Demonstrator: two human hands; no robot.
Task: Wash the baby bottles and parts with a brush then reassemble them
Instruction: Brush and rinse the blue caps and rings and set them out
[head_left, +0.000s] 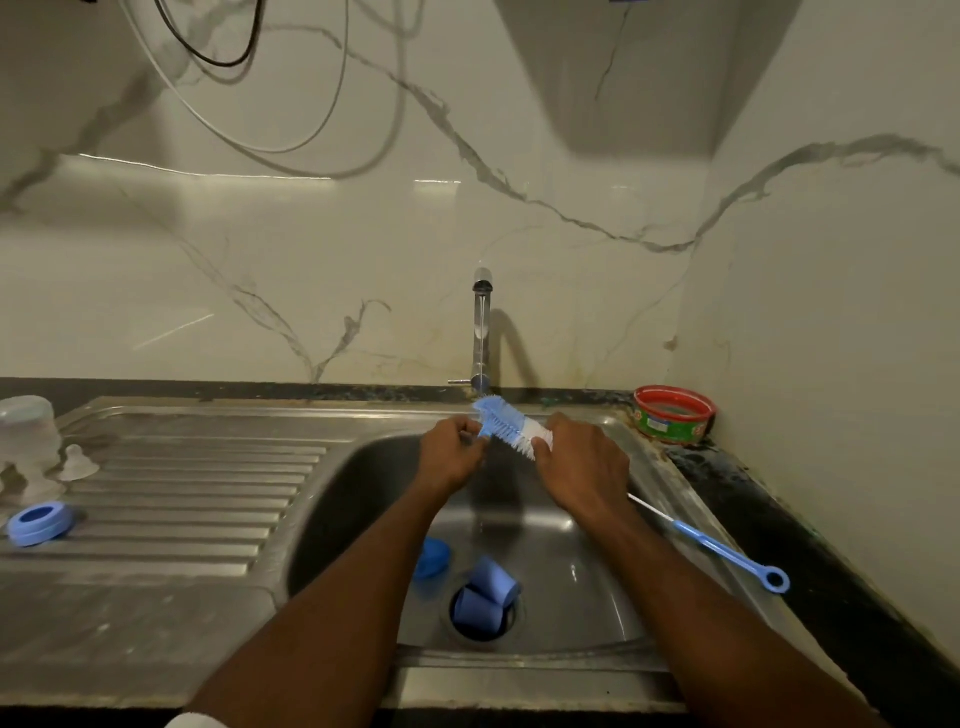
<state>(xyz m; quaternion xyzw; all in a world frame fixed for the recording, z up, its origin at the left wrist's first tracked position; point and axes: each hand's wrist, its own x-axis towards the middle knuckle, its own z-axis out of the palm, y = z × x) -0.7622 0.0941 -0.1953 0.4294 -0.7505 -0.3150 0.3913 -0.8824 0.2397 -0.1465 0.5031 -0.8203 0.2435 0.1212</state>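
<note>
Blue-and-white bristles of a bottle brush (511, 426) span the gap between two hands over a stainless steel sink (639, 587). At the head's 3 o'clock end, the right hand (582, 462) curls its fingers around the bristles; at the 9 o'clock end, the left hand (452, 457) pinches the brush. Water runs from the tap (482, 332) at 12 o'clock. Below the hands, at 6 o'clock, two blue caps (485, 597) lie over the drain, a blue ring (432, 557) just beside them. A thin blue-handled brush (722, 551) rests on the rim at 4 o'clock. On the drainboard at 9 o'clock sit a blue collar (40, 522), a clear nipple (78, 462) and a clear bottle (28, 431). A red-rimmed tub (674, 414) stands at 2 o'clock.
</note>
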